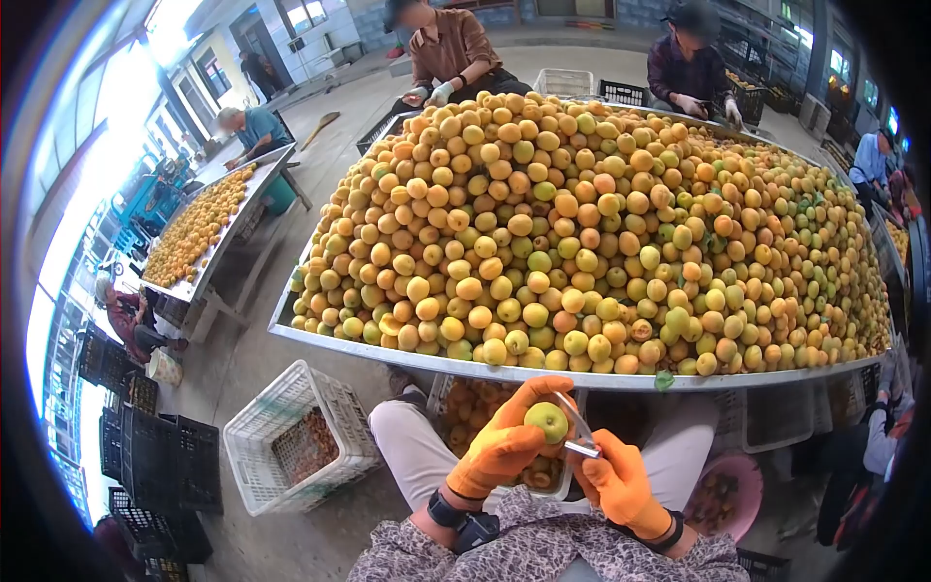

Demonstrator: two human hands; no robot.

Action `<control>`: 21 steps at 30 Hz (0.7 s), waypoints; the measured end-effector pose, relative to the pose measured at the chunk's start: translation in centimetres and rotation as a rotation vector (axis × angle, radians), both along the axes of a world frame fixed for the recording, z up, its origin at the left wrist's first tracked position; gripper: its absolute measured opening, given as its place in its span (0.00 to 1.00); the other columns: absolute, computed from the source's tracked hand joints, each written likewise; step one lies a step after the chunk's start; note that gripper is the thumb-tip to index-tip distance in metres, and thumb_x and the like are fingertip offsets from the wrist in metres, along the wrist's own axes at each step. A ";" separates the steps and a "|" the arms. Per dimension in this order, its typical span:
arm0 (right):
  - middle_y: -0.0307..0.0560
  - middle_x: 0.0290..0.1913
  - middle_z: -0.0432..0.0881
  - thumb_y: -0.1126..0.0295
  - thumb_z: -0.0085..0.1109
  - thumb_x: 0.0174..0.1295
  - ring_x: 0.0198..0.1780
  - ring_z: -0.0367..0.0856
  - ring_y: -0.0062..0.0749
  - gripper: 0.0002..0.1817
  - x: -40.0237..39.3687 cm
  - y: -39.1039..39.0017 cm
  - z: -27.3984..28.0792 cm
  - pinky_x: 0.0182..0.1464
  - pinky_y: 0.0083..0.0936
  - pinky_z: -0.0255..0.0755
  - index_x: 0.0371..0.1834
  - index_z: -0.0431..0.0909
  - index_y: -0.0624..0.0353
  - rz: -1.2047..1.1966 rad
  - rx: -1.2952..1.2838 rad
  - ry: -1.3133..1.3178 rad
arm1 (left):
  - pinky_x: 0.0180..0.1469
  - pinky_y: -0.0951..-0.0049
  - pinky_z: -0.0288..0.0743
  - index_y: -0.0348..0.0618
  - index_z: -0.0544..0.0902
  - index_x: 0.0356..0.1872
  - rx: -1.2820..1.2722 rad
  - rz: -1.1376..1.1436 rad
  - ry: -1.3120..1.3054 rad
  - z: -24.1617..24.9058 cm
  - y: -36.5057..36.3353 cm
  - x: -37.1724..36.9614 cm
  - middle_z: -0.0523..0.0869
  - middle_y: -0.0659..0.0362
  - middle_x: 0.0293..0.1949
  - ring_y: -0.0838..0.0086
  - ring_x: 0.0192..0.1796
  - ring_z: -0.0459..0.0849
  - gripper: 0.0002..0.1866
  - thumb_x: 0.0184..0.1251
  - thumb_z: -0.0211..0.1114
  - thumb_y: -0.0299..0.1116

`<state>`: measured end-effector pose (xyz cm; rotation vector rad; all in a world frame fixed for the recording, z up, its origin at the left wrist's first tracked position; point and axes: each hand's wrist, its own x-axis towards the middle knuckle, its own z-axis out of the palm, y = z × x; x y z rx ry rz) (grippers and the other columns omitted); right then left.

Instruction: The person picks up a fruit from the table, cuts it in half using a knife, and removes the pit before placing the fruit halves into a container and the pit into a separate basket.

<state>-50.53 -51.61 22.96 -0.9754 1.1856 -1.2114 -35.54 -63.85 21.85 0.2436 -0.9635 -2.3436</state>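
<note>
An orange glove covers my left hand, whose fingers close round a green-yellow fruit. My right hand, gloved in orange too, grips a metal tool with a curved part that reaches up beside the fruit. Both hands are over my lap, just below the near edge of a metal-rimmed table. On that table lies a large heap of yellow and green fruits. Between my legs, partly hidden by my hands, a crate of fruits stands under the table edge.
A white crate with reddish-brown bits inside stands left of my legs. To the right is a pink basin. Two people sit across the table. Black crates are stacked at far left, below another fruit table.
</note>
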 end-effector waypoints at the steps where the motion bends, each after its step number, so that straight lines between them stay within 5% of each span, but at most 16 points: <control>1: 0.35 0.19 0.70 0.60 0.53 0.72 0.19 0.64 0.16 0.15 -0.1 0.2 0.4 0.23 0.19 0.59 0.43 0.74 0.63 -0.020 -0.026 -0.091 | 0.52 0.72 0.70 0.36 0.64 0.67 -0.049 0.010 -0.073 0.7 0.2 0.2 0.76 0.53 0.48 0.70 0.48 0.76 0.41 0.56 0.70 0.48; 10: 0.39 0.19 0.71 0.58 0.53 0.72 0.19 0.65 0.21 0.16 -0.8 0.1 0.9 0.24 0.22 0.61 0.42 0.73 0.63 -0.021 -0.114 0.160 | 0.52 0.77 0.71 0.37 0.62 0.68 -0.207 -0.067 -0.221 0.7 1.2 0.9 0.76 0.55 0.50 0.74 0.49 0.77 0.44 0.57 0.73 0.50; 12: 0.42 0.19 0.70 0.59 0.53 0.72 0.19 0.66 0.25 0.15 -0.8 0.2 0.9 0.24 0.24 0.62 0.42 0.73 0.63 -0.014 -0.152 0.231 | 0.35 0.86 0.66 0.40 0.60 0.69 -0.235 -0.105 -0.221 1.3 1.2 1.0 0.75 0.61 0.49 0.84 0.37 0.72 0.41 0.61 0.71 0.47; 19: 0.52 0.20 0.73 0.58 0.53 0.71 0.20 0.73 0.46 0.15 -0.3 0.6 1.1 0.25 0.31 0.66 0.41 0.71 0.61 -0.017 -0.177 0.458 | 0.37 0.84 0.68 0.40 0.62 0.69 -0.328 -0.068 -0.227 0.5 1.9 1.3 0.74 0.61 0.49 0.83 0.38 0.72 0.39 0.64 0.70 0.47; 21: 0.53 0.20 0.74 0.58 0.54 0.71 0.21 0.74 0.50 0.15 -0.1 0.6 0.7 0.25 0.32 0.66 0.40 0.71 0.61 -0.035 -0.201 0.511 | 0.45 0.78 0.71 0.37 0.61 0.68 -0.478 -0.009 -0.277 0.8 2.1 1.5 0.76 0.56 0.49 0.77 0.44 0.75 0.40 0.64 0.68 0.51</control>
